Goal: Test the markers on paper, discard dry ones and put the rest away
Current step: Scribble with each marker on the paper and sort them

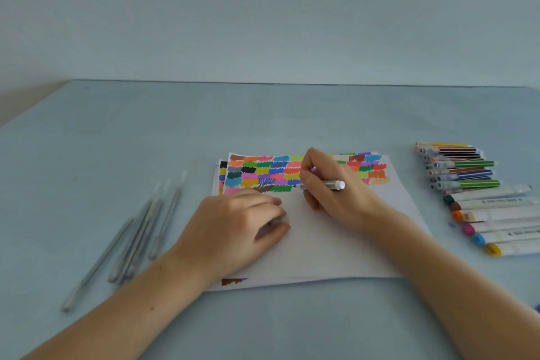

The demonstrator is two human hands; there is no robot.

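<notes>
Two bare hands work over the paper [336, 245] at centre frame on the pale bench [146, 137]: the right hand [336, 193] has its fingers curled round a silver pen-like marker [331, 185], tip down by the colour swatches. Left hand [242, 228] rests on the sheet, fingers curled round a small pale piece, probably a cap. Slim markers [140, 231] lie lower left, coloured markers [479, 193] at the right edge.

Soft, even, bluish daylight with only faint shadows. The left hand [242, 225] and the pens [137, 228] at left look blurred; the table [292, 114] edge bows towards the corners.
</notes>
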